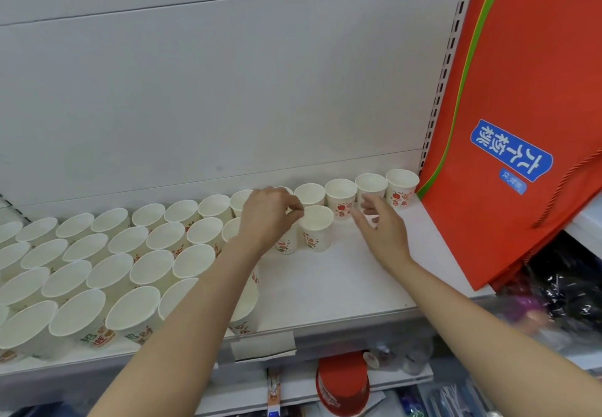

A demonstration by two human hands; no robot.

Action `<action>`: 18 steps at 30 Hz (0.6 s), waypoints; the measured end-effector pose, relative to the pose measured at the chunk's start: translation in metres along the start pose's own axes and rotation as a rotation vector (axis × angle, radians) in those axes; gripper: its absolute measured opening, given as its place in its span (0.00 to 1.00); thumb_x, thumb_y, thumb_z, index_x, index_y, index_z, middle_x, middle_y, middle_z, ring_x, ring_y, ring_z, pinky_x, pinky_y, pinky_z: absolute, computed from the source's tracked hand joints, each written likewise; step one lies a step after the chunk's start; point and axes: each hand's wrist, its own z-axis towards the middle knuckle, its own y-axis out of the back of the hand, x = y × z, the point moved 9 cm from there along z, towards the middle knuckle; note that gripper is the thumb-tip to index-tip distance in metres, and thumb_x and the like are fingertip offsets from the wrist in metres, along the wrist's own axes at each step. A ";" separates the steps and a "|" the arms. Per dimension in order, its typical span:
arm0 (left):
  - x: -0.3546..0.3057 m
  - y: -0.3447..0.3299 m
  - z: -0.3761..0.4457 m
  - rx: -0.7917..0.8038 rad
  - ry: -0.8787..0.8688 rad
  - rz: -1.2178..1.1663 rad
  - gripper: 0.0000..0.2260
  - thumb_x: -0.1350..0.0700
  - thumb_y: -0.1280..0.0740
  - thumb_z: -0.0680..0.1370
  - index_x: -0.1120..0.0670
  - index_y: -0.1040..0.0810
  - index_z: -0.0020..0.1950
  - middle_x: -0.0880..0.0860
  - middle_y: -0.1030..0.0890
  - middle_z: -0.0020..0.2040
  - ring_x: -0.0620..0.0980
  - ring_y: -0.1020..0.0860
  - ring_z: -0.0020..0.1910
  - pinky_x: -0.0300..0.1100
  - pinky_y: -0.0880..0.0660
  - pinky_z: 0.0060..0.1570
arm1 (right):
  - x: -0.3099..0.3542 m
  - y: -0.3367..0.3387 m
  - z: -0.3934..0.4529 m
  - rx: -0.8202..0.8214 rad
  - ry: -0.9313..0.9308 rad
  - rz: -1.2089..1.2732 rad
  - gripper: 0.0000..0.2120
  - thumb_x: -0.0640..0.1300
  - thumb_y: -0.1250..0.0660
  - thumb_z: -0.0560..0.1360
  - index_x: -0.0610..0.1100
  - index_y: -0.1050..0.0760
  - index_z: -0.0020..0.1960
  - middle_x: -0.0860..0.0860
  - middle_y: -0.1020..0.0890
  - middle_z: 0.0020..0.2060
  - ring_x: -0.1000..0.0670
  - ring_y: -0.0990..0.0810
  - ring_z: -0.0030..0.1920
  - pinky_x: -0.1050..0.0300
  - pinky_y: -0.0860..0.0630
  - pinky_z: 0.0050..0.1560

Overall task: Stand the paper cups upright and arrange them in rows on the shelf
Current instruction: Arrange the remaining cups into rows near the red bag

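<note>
The left hand [267, 217] hides a paper cup [286, 244]'s rim, perhaps pinched; lower-shelf goods [553, 302] are blurred.

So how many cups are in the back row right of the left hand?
4 cups, side by side up to the red bag; the left hand may hide another.

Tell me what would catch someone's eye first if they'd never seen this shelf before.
Probably the big red bag with a blue label, leaning at the shelf's right end. Next, the crowd of upright white paper cups filling the left of the white shelf, with one row running along the back. In the middle, the left hand pinches a cup's rim while the right hand hovers open nearby.
</note>
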 end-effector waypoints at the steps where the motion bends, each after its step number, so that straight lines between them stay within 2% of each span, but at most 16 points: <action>1: -0.010 -0.007 0.008 0.013 -0.011 -0.006 0.04 0.50 0.30 0.74 0.46 0.16 0.44 0.46 0.18 0.43 0.50 0.23 0.45 0.44 0.32 0.45 | -0.006 0.010 0.003 -0.026 -0.005 -0.025 0.16 0.51 0.34 0.75 0.47 0.27 0.61 0.52 0.20 0.54 0.53 0.22 0.53 0.47 0.24 0.53; 6: -0.063 -0.057 0.053 0.111 -0.100 0.053 0.11 0.48 0.32 0.75 0.47 0.18 0.56 0.50 0.19 0.53 0.54 0.25 0.54 0.46 0.31 0.53 | -0.033 0.043 0.010 -0.099 -0.022 -0.111 0.14 0.44 0.30 0.73 0.46 0.25 0.58 0.52 0.20 0.52 0.51 0.22 0.50 0.46 0.24 0.50; 9: -0.092 -0.086 0.074 0.134 -0.145 0.122 0.14 0.51 0.32 0.75 0.49 0.20 0.61 0.53 0.21 0.58 0.56 0.29 0.57 0.47 0.35 0.56 | -0.046 0.056 0.016 -0.143 -0.027 -0.150 0.14 0.39 0.30 0.71 0.45 0.24 0.57 0.49 0.19 0.50 0.47 0.22 0.50 0.45 0.24 0.49; 15: -0.108 -0.118 0.095 0.172 -0.219 0.230 0.12 0.57 0.34 0.75 0.52 0.19 0.57 0.52 0.22 0.57 0.56 0.30 0.57 0.47 0.38 0.55 | -0.054 0.082 0.028 -0.220 0.011 -0.348 0.14 0.37 0.30 0.71 0.42 0.23 0.57 0.46 0.19 0.51 0.42 0.26 0.52 0.53 0.33 0.52; 18: -0.109 -0.104 0.097 0.102 -0.230 0.112 0.10 0.56 0.33 0.75 0.52 0.17 0.54 0.52 0.20 0.56 0.56 0.28 0.56 0.46 0.37 0.54 | -0.055 0.085 0.042 -0.193 0.044 -0.385 0.15 0.38 0.29 0.71 0.42 0.23 0.57 0.45 0.21 0.53 0.41 0.26 0.54 0.59 0.37 0.54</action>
